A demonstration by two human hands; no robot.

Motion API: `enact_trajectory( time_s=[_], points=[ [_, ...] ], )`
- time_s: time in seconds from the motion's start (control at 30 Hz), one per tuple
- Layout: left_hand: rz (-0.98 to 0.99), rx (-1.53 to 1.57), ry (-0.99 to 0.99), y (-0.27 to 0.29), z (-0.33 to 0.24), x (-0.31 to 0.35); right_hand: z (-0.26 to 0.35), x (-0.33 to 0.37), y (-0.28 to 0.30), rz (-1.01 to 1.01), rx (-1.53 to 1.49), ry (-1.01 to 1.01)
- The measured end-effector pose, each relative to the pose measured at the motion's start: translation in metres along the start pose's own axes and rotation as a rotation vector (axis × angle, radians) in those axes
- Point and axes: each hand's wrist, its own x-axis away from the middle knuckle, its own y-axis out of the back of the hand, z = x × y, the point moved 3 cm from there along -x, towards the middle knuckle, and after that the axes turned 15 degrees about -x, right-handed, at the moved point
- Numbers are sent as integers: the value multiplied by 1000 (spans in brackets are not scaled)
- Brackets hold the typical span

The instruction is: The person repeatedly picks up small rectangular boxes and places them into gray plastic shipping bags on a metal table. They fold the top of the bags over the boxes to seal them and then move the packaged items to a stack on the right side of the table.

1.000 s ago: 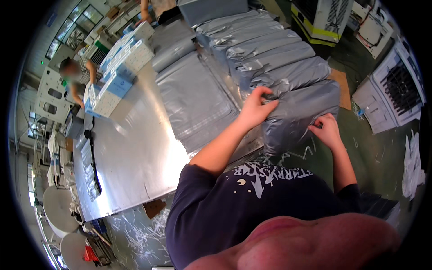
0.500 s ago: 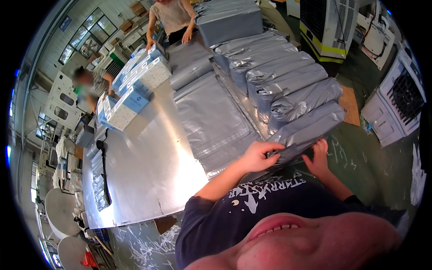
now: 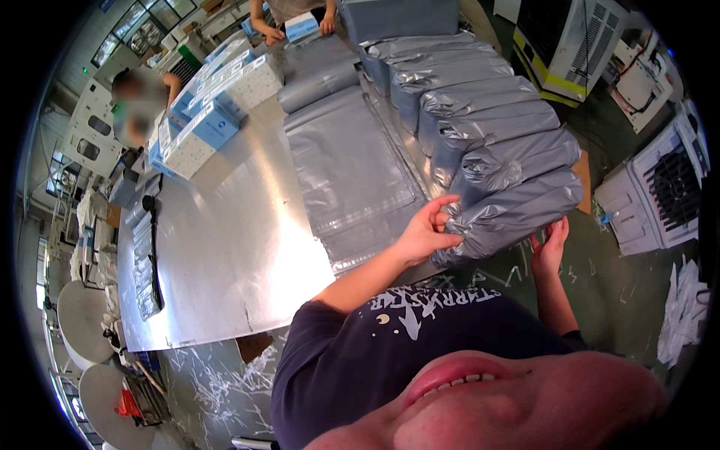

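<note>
A grey plastic-wrapped package [image 3: 525,214] lies at the near end of a row of similar packages, its left end gathered and crumpled. At that end, my left hand [image 3: 424,236] has its thumb and fingers bent round the plastic. My right hand [image 3: 552,244] grips the package's near edge toward its right end, with some fingertips hidden beneath it. Left of my left hand, flat grey plastic bags [image 3: 349,169] are stacked on the metal table [image 3: 240,255].
Blue-and-white boxes [image 3: 206,135] stand at the table's far left. A black strap-like strip [image 3: 156,255] lies by the left edge. Across the table are a person's hands [image 3: 274,35] at a small box [image 3: 302,27]. White scraps [image 3: 217,382] litter the floor; an air cooler [image 3: 652,187] stands right.
My right hand has moved right along the package, and its left end looks more gathered. The far person's hands now have a small box between them. The whole view has shifted slightly.
</note>
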Motion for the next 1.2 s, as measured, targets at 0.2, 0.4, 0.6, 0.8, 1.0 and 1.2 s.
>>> enact_trajectory(
  time_s=[0.2, 0.4, 0.6, 0.8, 1.0, 1.2],
  points=[
    [67, 480, 39, 10, 33, -4, -24, 1, 15, 163, 96, 158],
    [-132, 649, 49, -2, 43, 3, -26, 2, 12, 168, 321, 224],
    [222, 632, 33, 17, 38, -9, -21, -5, 14, 137, 358, 201],
    [-500, -639, 230, 70, 45, 8, -22, -25, 29, 176, 371, 268],
    [-515, -903, -229, 49, 29, 11, 3, -60, 68, 39, 192, 59],
    [-637, -1037, -441, 102, 27, -92, -32, 3, 57, 667, 211, -203]
  ],
)
